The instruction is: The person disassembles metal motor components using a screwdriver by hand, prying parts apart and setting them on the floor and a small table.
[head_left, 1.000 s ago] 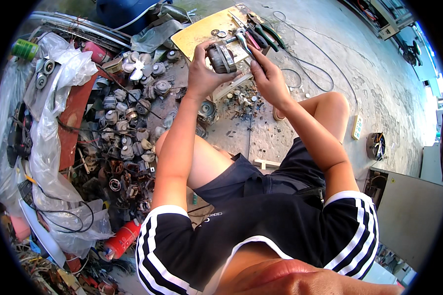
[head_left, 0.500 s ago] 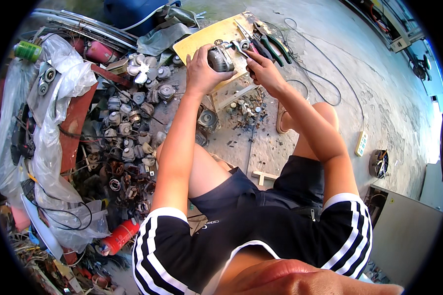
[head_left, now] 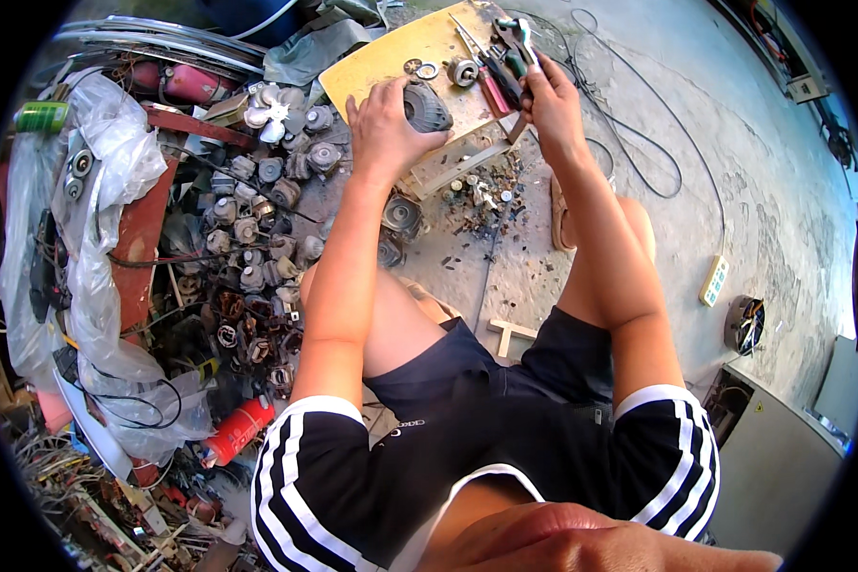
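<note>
My left hand (head_left: 383,129) is wrapped round a grey, ribbed motor housing (head_left: 426,107) at the near edge of a yellow board (head_left: 362,78). My right hand (head_left: 554,107) grips a shiny metal hand tool (head_left: 530,54) beyond the board's right edge; its exact kind is unclear. The tool's head overlaps green-handled pliers. Between the hands, a round metal motor part (head_left: 463,72) rests on the board, with a pale ring (head_left: 429,71) and a small round plate (head_left: 412,67) to its left. A red-handled tool (head_left: 493,93) lies near my right hand.
Many old motors (head_left: 248,229) are heaped on the left, beside plastic sheeting (head_left: 114,172) and a red canister (head_left: 238,431). Small debris (head_left: 491,205) litters the floor before me. A black cable (head_left: 639,153), a power strip (head_left: 713,279) and a round dark container (head_left: 745,325) lie on the right.
My right hand has moved away from the motor, to the right, with the metal tool. The round metal part and the ring now show on the board. My left hand keeps the housing.
</note>
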`<state>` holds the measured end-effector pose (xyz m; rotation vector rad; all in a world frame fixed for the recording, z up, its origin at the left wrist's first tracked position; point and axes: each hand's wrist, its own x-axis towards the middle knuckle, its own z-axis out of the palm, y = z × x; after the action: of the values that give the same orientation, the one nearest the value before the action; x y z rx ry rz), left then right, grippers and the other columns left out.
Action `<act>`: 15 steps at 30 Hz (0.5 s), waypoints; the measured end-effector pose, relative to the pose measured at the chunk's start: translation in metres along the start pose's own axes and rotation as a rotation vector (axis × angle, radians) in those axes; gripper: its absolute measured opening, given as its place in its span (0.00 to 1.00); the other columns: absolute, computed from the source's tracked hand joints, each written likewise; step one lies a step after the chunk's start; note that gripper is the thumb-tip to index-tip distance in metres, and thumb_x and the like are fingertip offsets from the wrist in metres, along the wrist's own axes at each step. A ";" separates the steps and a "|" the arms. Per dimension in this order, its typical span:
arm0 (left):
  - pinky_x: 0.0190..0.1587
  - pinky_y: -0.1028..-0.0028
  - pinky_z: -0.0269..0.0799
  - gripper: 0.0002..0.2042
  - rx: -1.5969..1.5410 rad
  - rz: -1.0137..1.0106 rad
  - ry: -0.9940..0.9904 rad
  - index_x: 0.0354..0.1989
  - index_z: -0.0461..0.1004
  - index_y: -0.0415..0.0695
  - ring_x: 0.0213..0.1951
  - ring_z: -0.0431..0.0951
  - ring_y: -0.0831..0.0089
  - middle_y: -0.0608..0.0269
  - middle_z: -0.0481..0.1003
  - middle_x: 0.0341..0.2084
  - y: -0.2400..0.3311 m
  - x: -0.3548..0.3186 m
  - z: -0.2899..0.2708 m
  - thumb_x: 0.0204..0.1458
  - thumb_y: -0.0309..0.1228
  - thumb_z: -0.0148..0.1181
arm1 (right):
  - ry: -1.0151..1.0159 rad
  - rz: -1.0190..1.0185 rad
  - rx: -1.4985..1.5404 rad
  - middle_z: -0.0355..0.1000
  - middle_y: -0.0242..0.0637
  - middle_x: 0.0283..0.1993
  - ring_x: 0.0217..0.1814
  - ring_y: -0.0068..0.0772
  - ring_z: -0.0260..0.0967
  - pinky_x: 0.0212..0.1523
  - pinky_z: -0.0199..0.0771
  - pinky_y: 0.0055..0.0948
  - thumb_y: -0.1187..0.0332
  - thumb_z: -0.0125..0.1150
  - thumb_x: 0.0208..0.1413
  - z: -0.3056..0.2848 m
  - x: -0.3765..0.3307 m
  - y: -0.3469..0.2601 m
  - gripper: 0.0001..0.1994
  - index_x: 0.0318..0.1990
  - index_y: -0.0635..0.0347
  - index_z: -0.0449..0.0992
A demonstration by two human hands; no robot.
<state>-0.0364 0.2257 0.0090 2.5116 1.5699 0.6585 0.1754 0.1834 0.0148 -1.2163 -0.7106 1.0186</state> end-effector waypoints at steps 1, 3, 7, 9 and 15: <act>0.68 0.45 0.46 0.45 0.027 -0.020 -0.013 0.60 0.65 0.45 0.59 0.68 0.60 0.54 0.69 0.56 0.001 0.000 0.001 0.31 0.50 0.75 | 0.009 -0.035 0.022 0.64 0.26 0.32 0.26 0.13 0.57 0.22 0.59 0.14 0.67 0.48 0.67 -0.006 0.003 0.000 0.19 0.64 0.61 0.64; 0.68 0.45 0.46 0.46 0.078 -0.058 -0.037 0.62 0.63 0.45 0.61 0.67 0.61 0.54 0.67 0.58 0.002 -0.001 0.001 0.32 0.51 0.74 | 0.051 -0.029 0.058 0.64 0.26 0.32 0.25 0.14 0.57 0.22 0.59 0.15 0.67 0.47 0.67 -0.015 0.008 -0.007 0.17 0.61 0.61 0.67; 0.68 0.43 0.46 0.49 -0.020 -0.140 -0.085 0.66 0.58 0.49 0.63 0.64 0.59 0.54 0.65 0.60 0.006 0.002 0.003 0.33 0.53 0.74 | 0.099 -0.030 -0.127 0.64 0.25 0.24 0.21 0.14 0.56 0.21 0.56 0.17 0.60 0.57 0.63 -0.044 0.029 -0.010 0.12 0.36 0.59 0.70; 0.67 0.45 0.48 0.50 -0.018 -0.133 -0.072 0.67 0.57 0.49 0.63 0.64 0.57 0.53 0.65 0.60 0.008 0.001 0.005 0.33 0.53 0.74 | 0.085 -0.003 -0.250 0.66 0.27 0.23 0.20 0.15 0.57 0.21 0.56 0.19 0.57 0.60 0.60 -0.049 0.035 -0.010 0.14 0.35 0.60 0.71; 0.63 0.55 0.57 0.50 -0.051 -0.115 -0.012 0.67 0.57 0.46 0.60 0.67 0.54 0.49 0.66 0.59 0.005 -0.004 0.015 0.34 0.52 0.74 | 0.033 -0.168 -0.771 0.76 0.38 0.28 0.29 0.31 0.72 0.32 0.72 0.31 0.54 0.70 0.49 -0.048 0.038 0.014 0.21 0.37 0.66 0.73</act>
<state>-0.0278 0.2218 -0.0045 2.3644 1.6568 0.6580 0.2298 0.1990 -0.0130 -1.7840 -1.2177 0.5833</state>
